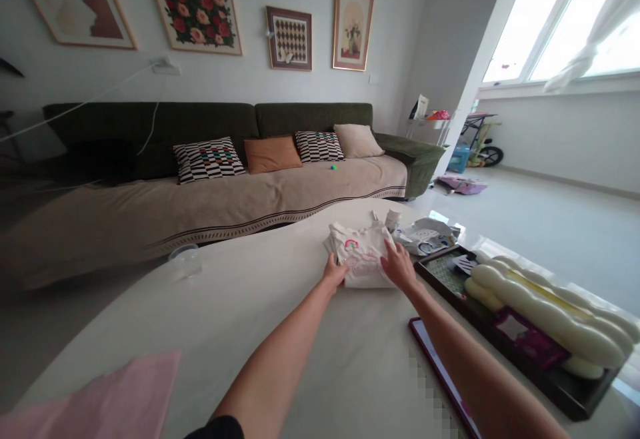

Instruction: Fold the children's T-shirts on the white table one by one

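A folded white T-shirt (367,272) with a small rainbow and pink print lies on the white table. My left hand (334,274) is closed on its left edge, thumb on top and the other fingers partly hidden. At the right edge, my right hand (399,266) is closed on the cloth, fingers pointing inward over the print. Just behind the shirt stands a small white bottle (393,219). Beside my right hand is a white and blue plastic packet (427,236).
A dark tray (525,366) on the right holds a cream wavy box (550,309). Under my right forearm lies a purple-edged tablet (440,366). A clear plastic cup (186,262) and a pink cloth (100,399) are on the left. Behind the table is a sofa (280,192).
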`<state>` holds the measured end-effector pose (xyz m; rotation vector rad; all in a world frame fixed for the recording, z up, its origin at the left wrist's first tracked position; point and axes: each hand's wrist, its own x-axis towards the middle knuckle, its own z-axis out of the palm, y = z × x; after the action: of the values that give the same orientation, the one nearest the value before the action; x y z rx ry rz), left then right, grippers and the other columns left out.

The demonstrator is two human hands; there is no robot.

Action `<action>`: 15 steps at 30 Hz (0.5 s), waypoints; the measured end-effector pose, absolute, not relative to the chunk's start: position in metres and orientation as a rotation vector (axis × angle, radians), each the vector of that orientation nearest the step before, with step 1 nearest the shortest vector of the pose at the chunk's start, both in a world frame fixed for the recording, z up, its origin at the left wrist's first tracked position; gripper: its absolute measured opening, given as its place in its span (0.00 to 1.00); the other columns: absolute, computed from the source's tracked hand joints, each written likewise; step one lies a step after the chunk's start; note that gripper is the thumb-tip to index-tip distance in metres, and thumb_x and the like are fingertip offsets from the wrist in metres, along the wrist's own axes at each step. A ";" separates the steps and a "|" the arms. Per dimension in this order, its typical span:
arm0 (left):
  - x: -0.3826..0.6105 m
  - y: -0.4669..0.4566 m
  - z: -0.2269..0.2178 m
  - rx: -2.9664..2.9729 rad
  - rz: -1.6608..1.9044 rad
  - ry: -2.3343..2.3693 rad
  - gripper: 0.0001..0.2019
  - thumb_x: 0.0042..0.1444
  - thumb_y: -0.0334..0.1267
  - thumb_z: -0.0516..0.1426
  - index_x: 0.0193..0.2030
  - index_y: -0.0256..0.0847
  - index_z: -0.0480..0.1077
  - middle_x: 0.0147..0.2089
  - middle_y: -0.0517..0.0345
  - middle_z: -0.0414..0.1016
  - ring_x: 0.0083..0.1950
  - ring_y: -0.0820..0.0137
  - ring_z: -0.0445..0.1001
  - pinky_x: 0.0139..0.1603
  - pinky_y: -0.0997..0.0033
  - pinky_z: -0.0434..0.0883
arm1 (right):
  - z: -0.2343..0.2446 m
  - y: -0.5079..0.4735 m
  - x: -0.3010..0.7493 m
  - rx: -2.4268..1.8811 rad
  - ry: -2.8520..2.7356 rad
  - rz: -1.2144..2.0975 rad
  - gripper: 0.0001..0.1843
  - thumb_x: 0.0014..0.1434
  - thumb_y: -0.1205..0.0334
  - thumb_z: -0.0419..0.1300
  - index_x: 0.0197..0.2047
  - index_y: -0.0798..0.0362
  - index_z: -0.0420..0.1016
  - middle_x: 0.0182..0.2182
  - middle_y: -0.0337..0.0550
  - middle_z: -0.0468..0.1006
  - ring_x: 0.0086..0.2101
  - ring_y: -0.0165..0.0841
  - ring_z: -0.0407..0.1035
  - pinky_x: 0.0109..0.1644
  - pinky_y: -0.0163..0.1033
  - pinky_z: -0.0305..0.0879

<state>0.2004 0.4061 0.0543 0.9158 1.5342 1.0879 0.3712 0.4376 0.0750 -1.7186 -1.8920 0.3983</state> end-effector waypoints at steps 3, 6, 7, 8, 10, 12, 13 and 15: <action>0.204 0.396 0.047 0.980 1.053 1.558 0.33 0.46 0.28 0.57 0.60 0.40 0.52 0.46 0.51 0.71 0.39 0.71 0.72 0.32 0.78 0.67 | 0.059 0.432 0.351 -1.686 -2.121 0.316 0.28 0.55 0.53 0.53 0.59 0.39 0.55 0.63 0.41 0.45 0.60 0.49 0.36 0.58 0.58 0.40; 0.200 0.368 0.052 1.034 0.999 1.556 0.33 0.49 0.31 0.56 0.62 0.40 0.50 0.46 0.50 0.71 0.34 0.73 0.72 0.29 0.77 0.68 | 0.057 0.430 0.342 -1.702 -2.303 0.351 0.25 0.53 0.46 0.54 0.55 0.36 0.61 0.60 0.40 0.55 0.59 0.54 0.41 0.55 0.65 0.40; 0.194 0.352 0.056 1.059 0.985 1.555 0.32 0.49 0.32 0.56 0.62 0.41 0.50 0.47 0.50 0.71 0.33 0.74 0.72 0.30 0.77 0.68 | 0.059 0.429 0.341 -1.711 -2.324 0.367 0.25 0.53 0.47 0.55 0.55 0.37 0.62 0.59 0.41 0.57 0.59 0.54 0.43 0.54 0.66 0.41; 0.185 0.334 0.059 1.111 0.975 1.550 0.32 0.49 0.33 0.56 0.62 0.41 0.50 0.48 0.49 0.70 0.34 0.74 0.72 0.32 0.76 0.69 | 0.063 0.426 0.339 -1.718 -2.332 0.373 0.24 0.54 0.48 0.54 0.55 0.38 0.62 0.58 0.42 0.58 0.59 0.54 0.44 0.54 0.66 0.41; 0.151 0.288 0.067 1.306 0.966 1.549 0.31 0.50 0.34 0.56 0.61 0.42 0.52 0.51 0.48 0.67 0.38 0.73 0.72 0.39 0.73 0.69 | 0.073 0.411 0.331 -1.713 -2.328 0.357 0.24 0.57 0.52 0.52 0.57 0.41 0.59 0.60 0.45 0.55 0.60 0.51 0.41 0.55 0.65 0.42; 0.097 0.234 0.074 1.585 0.954 1.621 0.27 0.52 0.38 0.53 0.60 0.44 0.54 0.54 0.49 0.66 0.47 0.69 0.70 0.46 0.67 0.68 | 0.082 0.380 0.315 -1.681 -2.316 0.318 0.25 0.59 0.57 0.48 0.60 0.45 0.54 0.62 0.46 0.50 0.61 0.47 0.37 0.57 0.61 0.42; 0.065 0.204 0.076 1.724 0.920 1.703 0.26 0.52 0.39 0.52 0.59 0.44 0.56 0.55 0.50 0.65 0.52 0.67 0.67 0.51 0.64 0.66 | 0.084 0.358 0.306 -1.642 -2.318 0.305 0.25 0.60 0.58 0.47 0.61 0.47 0.52 0.63 0.47 0.47 0.61 0.44 0.35 0.58 0.58 0.43; -0.005 0.146 0.074 1.878 0.833 1.961 0.21 0.52 0.42 0.51 0.54 0.44 0.62 0.56 0.52 0.65 0.57 0.63 0.63 0.58 0.58 0.59 | 0.083 0.301 0.284 -1.530 -2.363 0.323 0.24 0.59 0.61 0.48 0.59 0.52 0.56 0.63 0.47 0.47 0.61 0.39 0.37 0.60 0.48 0.46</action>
<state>-0.0046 0.1456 0.0739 1.8778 1.9606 0.8327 0.2844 0.3008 0.0826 -1.5297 -2.3633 0.3235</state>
